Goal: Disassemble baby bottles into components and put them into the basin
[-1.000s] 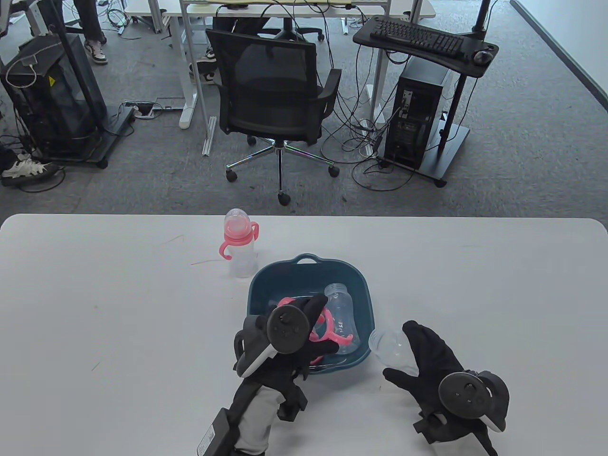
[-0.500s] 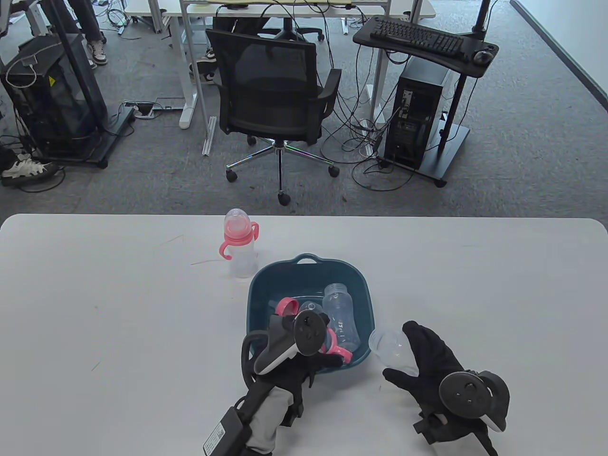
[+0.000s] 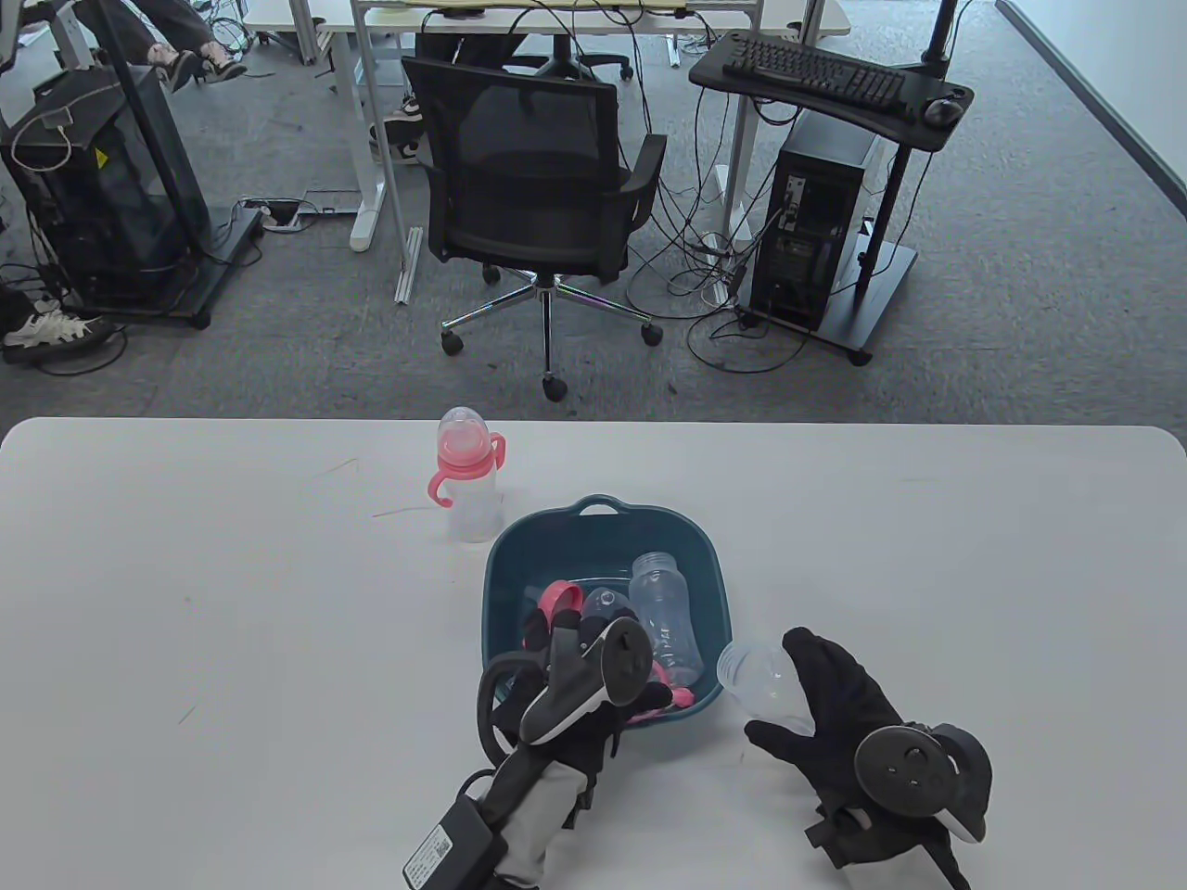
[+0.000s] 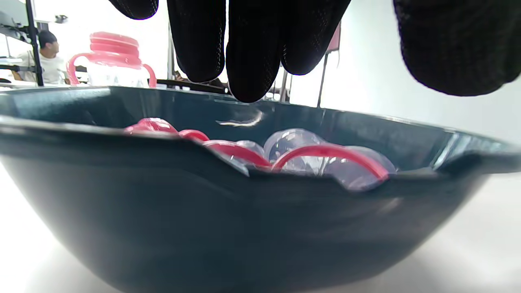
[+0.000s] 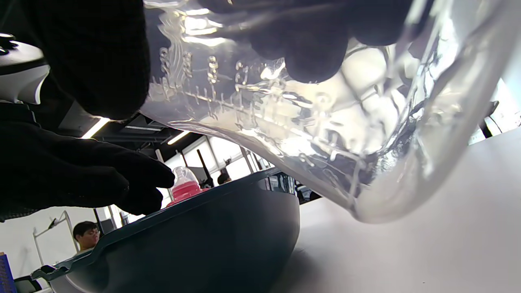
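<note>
One clear bottle (image 3: 664, 614) plus pink parts in basin (image 3: 603, 519); left hand (image 3: 593, 695) fingers loose, empty; right hand (image 3: 839, 714) gripping bottle body (image 3: 753, 672).

Both hands wear black knitted sensor gloves. The left hand (image 3: 593, 695) carries a black-and-white tracker with a ring loop; its grey sleeve bears a black box (white label, text illegible). The right hand (image 3: 839, 714) carries a round black tracker with small buttons.
</note>
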Tool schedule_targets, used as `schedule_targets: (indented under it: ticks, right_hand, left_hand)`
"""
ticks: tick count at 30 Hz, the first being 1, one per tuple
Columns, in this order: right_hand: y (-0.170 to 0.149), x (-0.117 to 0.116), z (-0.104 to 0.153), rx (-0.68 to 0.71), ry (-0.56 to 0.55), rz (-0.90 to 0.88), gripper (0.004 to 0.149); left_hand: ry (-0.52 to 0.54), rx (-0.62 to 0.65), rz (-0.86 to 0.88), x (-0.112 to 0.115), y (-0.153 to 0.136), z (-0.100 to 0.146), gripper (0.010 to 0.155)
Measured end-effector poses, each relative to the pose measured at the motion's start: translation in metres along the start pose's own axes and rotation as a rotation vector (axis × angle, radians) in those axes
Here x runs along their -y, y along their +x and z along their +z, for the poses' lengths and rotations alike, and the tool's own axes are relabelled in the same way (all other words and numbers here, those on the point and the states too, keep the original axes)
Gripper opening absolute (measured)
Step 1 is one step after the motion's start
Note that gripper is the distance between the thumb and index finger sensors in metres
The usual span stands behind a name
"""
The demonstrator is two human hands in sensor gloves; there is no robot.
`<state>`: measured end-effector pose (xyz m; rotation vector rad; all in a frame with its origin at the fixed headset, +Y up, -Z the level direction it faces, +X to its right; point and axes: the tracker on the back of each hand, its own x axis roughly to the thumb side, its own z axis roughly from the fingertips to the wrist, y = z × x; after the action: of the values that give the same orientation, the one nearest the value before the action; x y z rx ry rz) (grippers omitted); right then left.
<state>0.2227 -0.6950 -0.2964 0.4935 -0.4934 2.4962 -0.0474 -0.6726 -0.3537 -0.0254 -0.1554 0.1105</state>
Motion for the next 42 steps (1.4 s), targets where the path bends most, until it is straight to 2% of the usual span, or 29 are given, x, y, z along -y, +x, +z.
schedule_targets:
  ticks: [6,11,16,24,28,32,42]
  right_hand:
    - [0.0,0.0,0.0,-0.003,0.0,-0.011,0.093]
    - [0.004,0.002,-0.002,-0.002,-0.007,-0.032,0.093]
    - [0.013,0.009,-0.008,-0.009,-0.022,-0.087,0.092]
    - [0.039,0.011,-0.028,0.046,-0.013,-0.044,0.091]
    - [0.058,0.004,-0.057,0.078,0.029,-0.01,0.091]
    - [0.082,-0.01,-0.091,0.117,0.079,0.046,0.09]
    - [0.116,-0.08,-0.182,0.111,0.339,0.239,0.091]
  left_hand:
    - [0.074,-0.04,0.071,-0.013,-0.029,0.012,0.081]
    - [0.141,-0.087,0.16,-0.018,-0.076,0.031,0.079]
    - [0.121,-0.177,0.19,-0.008,-0.12,0.048,0.079]
    - [0.081,-0.223,0.225,0.014,-0.156,0.061,0.079]
    - [0.053,-0.239,0.26,0.028,-0.169,0.061,0.079]
    - [0.043,-0.253,0.29,0.033,-0.178,0.062,0.079]
    - [0.043,-0.278,0.329,0.035,-0.191,0.065,0.079]
